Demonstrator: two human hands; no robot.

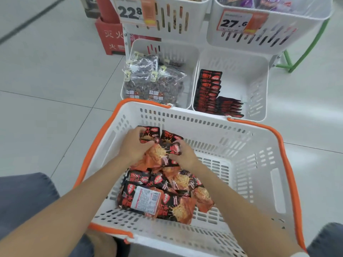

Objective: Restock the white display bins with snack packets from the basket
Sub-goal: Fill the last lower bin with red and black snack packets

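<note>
A white basket with an orange rim stands on the floor in front of me. Several black-and-orange snack packets lie heaped in its left half. Both hands are inside it, gathering a bunch of packets at the top of the heap. My left hand grips the bunch from the left, and my right hand grips it from the right. Beyond the basket, the lower right white bin holds rows of the same packets along its left side.
The lower left white bin holds clear bags of dark snacks. Two upper bins carry price tags 22.8 and 27.6. A red box stands behind on the left. My knees flank the basket on the tiled floor.
</note>
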